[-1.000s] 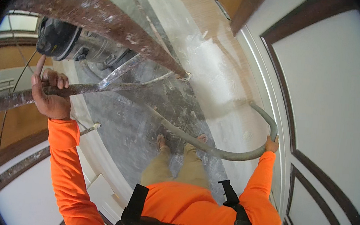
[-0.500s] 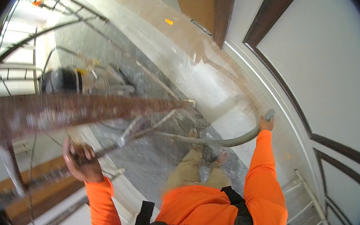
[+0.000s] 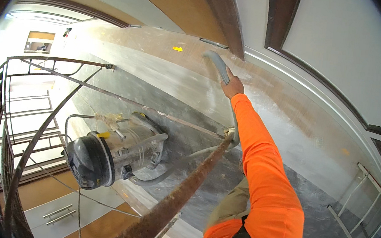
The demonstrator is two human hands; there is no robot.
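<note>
My right hand [image 3: 233, 85] is closed around the grey end of a vacuum hose [image 3: 217, 65], held over the dusty floor near the wall. From the hand the hose runs down behind a rusty scaffold pole [image 3: 188, 184] and back to a dusty metal canister vacuum cleaner [image 3: 124, 154] with a black top. The vacuum stands on the grey part of the floor, beside the scaffold bars. My left hand is out of the picture.
A thin diagonal brace [image 3: 154, 109] of the scaffold crosses in front of me. Curved metal frames [image 3: 19, 157] stand at the left, and a ladder-like metal frame [image 3: 346, 205] at the right. White panelled doors [image 3: 341, 51] line the right side. A yellow arrow marker [image 3: 177, 49] lies on the floor.
My right hand has swung forward and left with the hose end. The view has turned, showing the vacuum fully. My left hand, earlier at a scaffold bar, has left the picture.
</note>
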